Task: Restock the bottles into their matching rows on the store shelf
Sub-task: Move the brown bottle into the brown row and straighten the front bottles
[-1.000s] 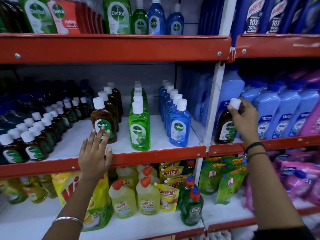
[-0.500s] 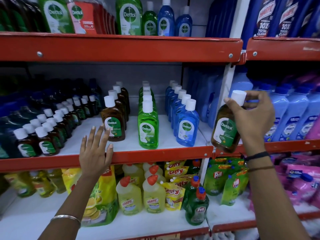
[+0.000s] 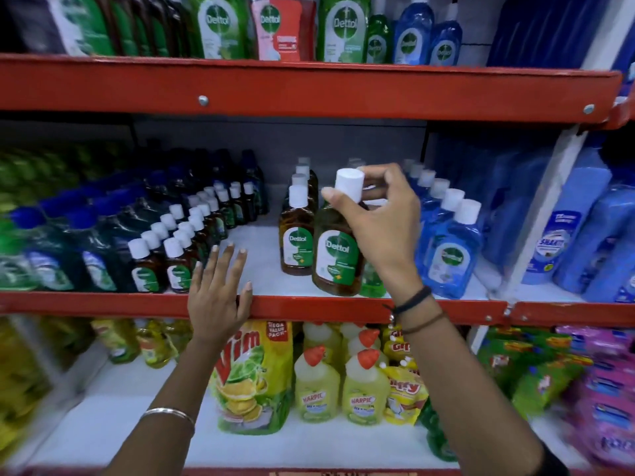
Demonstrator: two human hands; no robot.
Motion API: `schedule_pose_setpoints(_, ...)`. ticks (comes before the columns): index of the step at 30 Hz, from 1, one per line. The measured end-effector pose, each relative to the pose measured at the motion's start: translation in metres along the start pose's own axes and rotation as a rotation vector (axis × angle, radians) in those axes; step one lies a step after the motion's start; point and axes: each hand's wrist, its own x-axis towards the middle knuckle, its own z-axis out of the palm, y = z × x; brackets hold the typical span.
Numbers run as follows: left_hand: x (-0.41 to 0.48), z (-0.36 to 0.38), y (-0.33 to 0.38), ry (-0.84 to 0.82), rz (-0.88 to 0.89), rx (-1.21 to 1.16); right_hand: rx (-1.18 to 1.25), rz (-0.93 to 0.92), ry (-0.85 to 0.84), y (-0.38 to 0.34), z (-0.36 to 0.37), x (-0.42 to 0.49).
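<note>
My right hand grips a brown Dettol bottle by its neck, just under the white cap. The bottle hangs tilted above the front edge of the middle shelf, right of the row of brown Dettol bottles. It hides most of the green bottle row behind it. A row of blue Dettol bottles stands further right. My left hand lies flat on the red shelf edge, fingers spread, holding nothing.
Small brown bottles fill the shelf's left part in rows. Larger blue bottles stand in the right bay past the white upright. The upper shelf hangs close overhead. Below stand Harpic bottles and a Vim pouch.
My right hand lifted the brown bottle out of the right bay and carried it left across the upright to the brown row. My left hand stayed on the shelf edge.
</note>
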Motion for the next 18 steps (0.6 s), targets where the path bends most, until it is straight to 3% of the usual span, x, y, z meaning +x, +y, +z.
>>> schedule_pose_setpoints(8, 0.0, 0.006, -0.002, 0.088, 0.054, -0.026, -0.129, 0.051, -0.081, 0.032, 0.08, -0.011)
schedule_pose_setpoints(18, 0.002, 0.0, 0.006, 0.01, 0.003, -0.12, -0.092, 0.081, -0.153, 0.058, 0.087, -0.016)
